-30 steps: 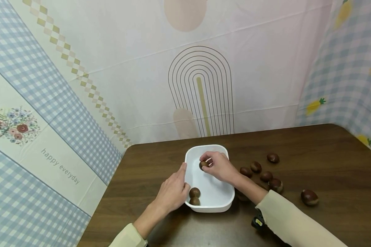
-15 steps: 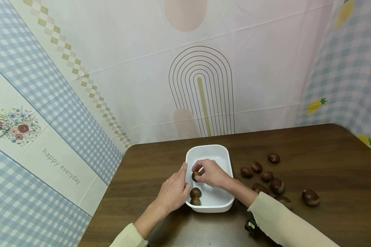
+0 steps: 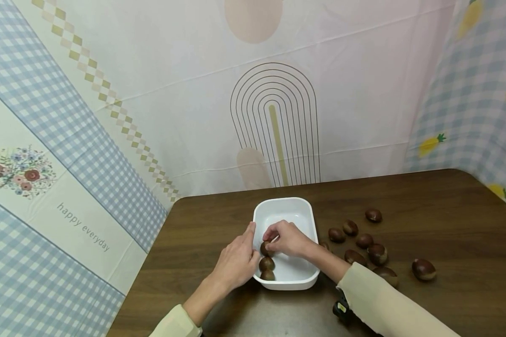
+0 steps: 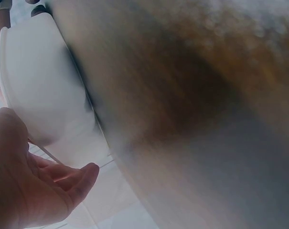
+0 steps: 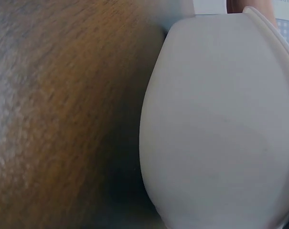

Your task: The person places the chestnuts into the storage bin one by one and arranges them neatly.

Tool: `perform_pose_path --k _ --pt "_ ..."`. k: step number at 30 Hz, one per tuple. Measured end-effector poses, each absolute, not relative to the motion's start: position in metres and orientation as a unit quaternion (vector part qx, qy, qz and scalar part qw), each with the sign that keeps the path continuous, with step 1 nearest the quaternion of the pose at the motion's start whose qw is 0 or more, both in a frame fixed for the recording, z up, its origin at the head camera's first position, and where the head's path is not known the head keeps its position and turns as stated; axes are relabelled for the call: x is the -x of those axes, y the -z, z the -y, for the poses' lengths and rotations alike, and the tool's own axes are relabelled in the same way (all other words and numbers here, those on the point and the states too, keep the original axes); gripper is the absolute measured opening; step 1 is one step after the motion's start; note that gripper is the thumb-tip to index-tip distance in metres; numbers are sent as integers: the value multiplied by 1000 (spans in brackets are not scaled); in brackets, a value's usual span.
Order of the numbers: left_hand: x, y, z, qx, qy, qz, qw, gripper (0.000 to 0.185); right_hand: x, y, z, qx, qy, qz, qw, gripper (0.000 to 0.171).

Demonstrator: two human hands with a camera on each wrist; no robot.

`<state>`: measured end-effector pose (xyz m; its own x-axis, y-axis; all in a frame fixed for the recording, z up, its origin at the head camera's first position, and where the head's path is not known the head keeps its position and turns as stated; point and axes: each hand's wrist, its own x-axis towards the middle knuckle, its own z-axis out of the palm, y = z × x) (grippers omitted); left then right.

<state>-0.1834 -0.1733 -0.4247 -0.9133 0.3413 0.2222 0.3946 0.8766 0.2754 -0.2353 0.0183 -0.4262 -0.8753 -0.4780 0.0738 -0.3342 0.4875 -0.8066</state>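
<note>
A white rectangular dish (image 3: 293, 280) stands on the table, its side wall (image 5: 216, 119) filling much of the right wrist view. My left hand (image 3: 237, 259) grips the dish's left side; the left wrist view has its thumb and fingers around the wall. Inside the dish, my right hand (image 3: 290, 239) pinches a brown chestnut (image 3: 266, 248) between thumb and fingers, low along the left wall. Two more chestnuts lie in the near left corner, the upper one (image 3: 266, 263) right below the pinched one and the lower one (image 3: 267, 275) against the near wall.
Several loose chestnuts lie on the brown table (image 3: 438, 210) right of the dish, among them a large one (image 3: 423, 270) and a far one (image 3: 373, 215). Some sit close to the right forearm. A patterned cloth (image 3: 358, 93) hangs behind the table.
My right hand has moved the pinched chestnut towards me and slightly left inside the dish, up to the two chestnuts in the near left corner. The left hand has stayed in place.
</note>
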Motion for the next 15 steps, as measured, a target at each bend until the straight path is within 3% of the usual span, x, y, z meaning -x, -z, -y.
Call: perform_pose_path --k 15 --pt "182 424 173 190 159 965 89 67 230 425 -21 214 420 -880 62 25"
